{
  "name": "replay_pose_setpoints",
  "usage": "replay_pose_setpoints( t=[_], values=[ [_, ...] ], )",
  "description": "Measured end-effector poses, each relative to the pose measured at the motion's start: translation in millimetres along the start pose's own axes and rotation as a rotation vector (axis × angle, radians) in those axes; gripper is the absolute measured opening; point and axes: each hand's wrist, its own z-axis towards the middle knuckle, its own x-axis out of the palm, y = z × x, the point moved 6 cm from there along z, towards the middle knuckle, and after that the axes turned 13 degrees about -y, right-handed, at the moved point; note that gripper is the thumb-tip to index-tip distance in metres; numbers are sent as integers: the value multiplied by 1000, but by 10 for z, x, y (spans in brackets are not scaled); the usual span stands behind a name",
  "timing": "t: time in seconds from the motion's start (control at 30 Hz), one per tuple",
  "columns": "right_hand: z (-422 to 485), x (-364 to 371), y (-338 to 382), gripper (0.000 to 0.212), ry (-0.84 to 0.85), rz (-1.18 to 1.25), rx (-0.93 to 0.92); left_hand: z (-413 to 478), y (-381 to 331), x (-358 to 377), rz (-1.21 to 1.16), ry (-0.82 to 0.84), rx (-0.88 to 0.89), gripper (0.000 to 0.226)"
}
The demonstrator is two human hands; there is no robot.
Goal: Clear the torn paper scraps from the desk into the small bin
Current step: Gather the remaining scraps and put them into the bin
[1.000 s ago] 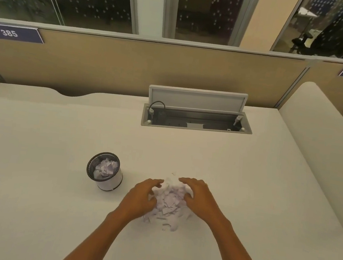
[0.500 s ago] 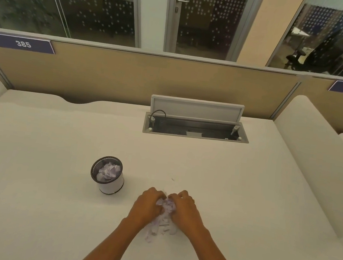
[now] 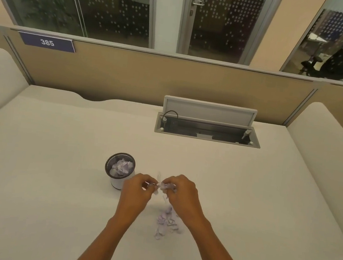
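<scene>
A small round mesh bin (image 3: 110,166) with a white base stands on the desk, with crumpled pale scraps inside it. Just right of it, my left hand (image 3: 136,192) and my right hand (image 3: 182,193) are raised side by side, each gripping a bunch of torn paper scraps (image 3: 166,186) between curled fingers. A small heap of loose scraps (image 3: 165,222) lies on the desk under and behind my right wrist. Single pieces hang from the bunch between my hands.
The white desk (image 3: 56,159) has an open cable tray (image 3: 207,132) with its lid up at the back centre. Tan partitions bound the far edge, and padded white dividers stand at left and right.
My hands pressed the spread pile together, closed on scraps and lifted off the desk toward the bin. A smaller heap stayed behind on the desk.
</scene>
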Motion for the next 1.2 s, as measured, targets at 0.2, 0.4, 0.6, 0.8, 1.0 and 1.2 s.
replay_pose_setpoints(
  t=[0.2,0.4,0.6,0.8,1.0,1.2],
  values=[
    [239,142,625,17,51,102,-103,149,-18,-624,-12,-192,-56,10],
    [443,465,1075,30,217,-38,-190,367,194,-866,89,-234,-94,17],
    [555,658,1154,45,351,-126,-218,448,308,-867,33,-200,-166,38],
    [632,588,1010,49,279,39,-137,444,373,-899,78,-244,-141,40],
    [717,376,632,41,109,136,5,512,276,-815,269,-158,10,41],
    [582,319,153,33,73,96,94,642,209,-558,461,-22,108,18]
  ],
)
